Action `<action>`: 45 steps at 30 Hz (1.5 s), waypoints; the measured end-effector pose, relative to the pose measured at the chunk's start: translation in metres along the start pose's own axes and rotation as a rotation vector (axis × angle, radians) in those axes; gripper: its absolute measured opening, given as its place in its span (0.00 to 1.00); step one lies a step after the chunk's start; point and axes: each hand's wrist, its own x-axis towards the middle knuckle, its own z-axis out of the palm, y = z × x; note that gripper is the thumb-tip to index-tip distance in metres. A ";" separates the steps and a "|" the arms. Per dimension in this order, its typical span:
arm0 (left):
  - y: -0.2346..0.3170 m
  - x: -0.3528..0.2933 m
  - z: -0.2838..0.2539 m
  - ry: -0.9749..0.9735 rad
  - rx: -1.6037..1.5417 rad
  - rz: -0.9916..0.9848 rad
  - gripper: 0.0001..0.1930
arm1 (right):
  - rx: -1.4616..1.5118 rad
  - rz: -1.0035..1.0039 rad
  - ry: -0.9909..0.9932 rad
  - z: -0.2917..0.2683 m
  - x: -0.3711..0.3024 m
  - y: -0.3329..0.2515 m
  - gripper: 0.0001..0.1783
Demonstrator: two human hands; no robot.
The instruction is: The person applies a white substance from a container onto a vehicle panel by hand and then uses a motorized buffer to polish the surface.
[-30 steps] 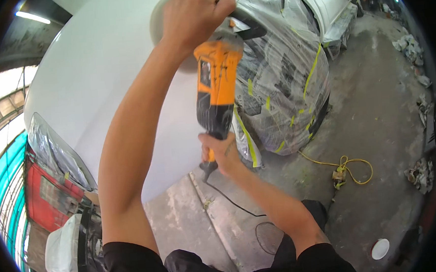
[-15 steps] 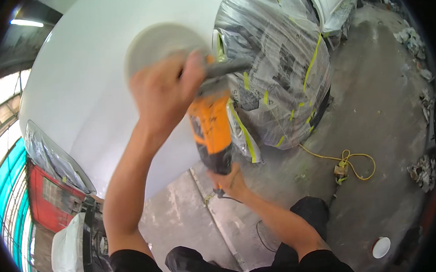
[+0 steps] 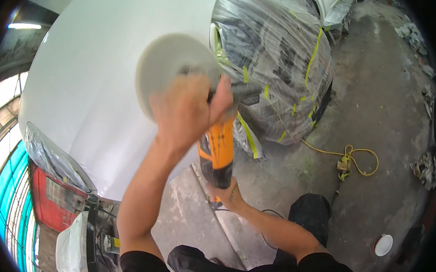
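An orange and black polisher (image 3: 221,144) lies tilted along the white car panel (image 3: 96,78). Its broad, pale round pad (image 3: 155,58) appears against the panel close to the wheel arch; motion blurs it. My left hand (image 3: 187,105) is wrapped round the front handle, which the hand mostly hides. Nearer to me, my right hand (image 3: 229,194) grips the rear end of the tool, and its fingers are partly hidden behind the dark housing. Beside the pad, a wheel covered in clear plastic sheeting (image 3: 266,67) carries strips of yellow-green tape (image 3: 314,57).
A yellow cord (image 3: 322,152) with a connector (image 3: 344,167) lies on the concrete floor (image 3: 369,108) to the right. A white round lid-like thing (image 3: 383,245) is at lower right. Crumpled plastic (image 3: 424,169) lines the right side. At left stand a plastic-covered seat-like object (image 3: 72,249) and a red panel (image 3: 51,206).
The polisher and my left hand have moved a little to the right and nearer to me, the pad sliding along the panel. Both hands keep their hold.
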 end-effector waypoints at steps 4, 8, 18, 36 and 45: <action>-0.024 0.056 0.007 0.005 0.027 0.057 0.24 | 0.090 -0.020 -0.044 0.034 0.016 -0.043 0.14; -0.022 0.085 0.005 -0.037 0.045 0.076 0.28 | 0.235 -0.048 -0.026 0.049 0.024 -0.060 0.15; -0.008 -0.014 -0.001 -0.050 -0.014 0.018 0.25 | 0.223 0.068 -0.021 0.029 -0.028 0.021 0.16; -0.059 0.066 -0.010 0.053 -0.156 -0.153 0.28 | -0.091 -0.122 0.016 -0.009 0.053 -0.072 0.13; -0.061 -0.126 -0.074 0.452 -0.183 -0.462 0.19 | -0.535 -0.234 -0.076 -0.026 0.002 -0.019 0.16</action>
